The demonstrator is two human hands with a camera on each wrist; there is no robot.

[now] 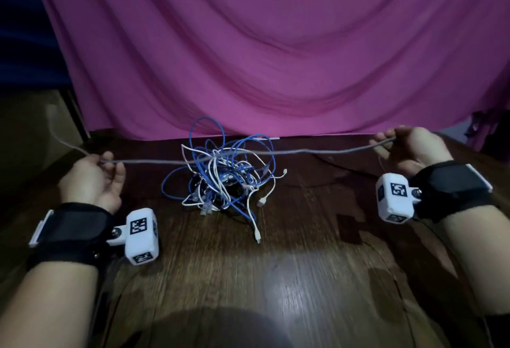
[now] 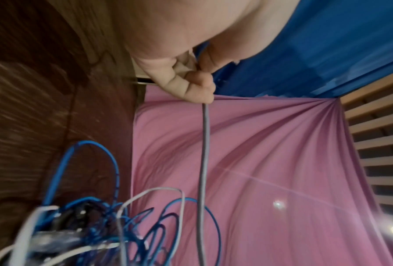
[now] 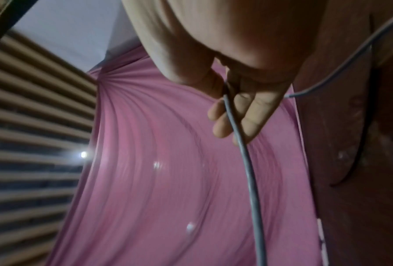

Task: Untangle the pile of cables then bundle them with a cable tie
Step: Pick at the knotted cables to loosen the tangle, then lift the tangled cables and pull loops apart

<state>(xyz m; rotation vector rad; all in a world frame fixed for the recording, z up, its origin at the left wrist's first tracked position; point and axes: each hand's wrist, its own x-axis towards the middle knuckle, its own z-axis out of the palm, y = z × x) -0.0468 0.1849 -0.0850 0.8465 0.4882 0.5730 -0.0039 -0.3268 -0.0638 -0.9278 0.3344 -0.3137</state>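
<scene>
A grey cable [image 1: 303, 151] is stretched taut across the table above a tangled pile of blue and white cables [image 1: 223, 179]. My left hand [image 1: 95, 175] pinches the grey cable [image 2: 204, 144] at the left, its free end trailing off further left. My right hand [image 1: 408, 148] holds the other part of the grey cable [image 3: 243, 151] at the right, with its fingers [image 3: 248, 115] curled round it. The pile [image 2: 95, 225] lies between my hands, near the back of the table. No cable tie is visible.
The dark wooden table [image 1: 289, 264] reaches forward from the pile. A pink cloth [image 1: 262, 43] hangs behind the table edge. White plug ends [image 1: 258, 237] lie in front of the pile. A thin black wire [image 1: 345, 171] crosses the table at the right.
</scene>
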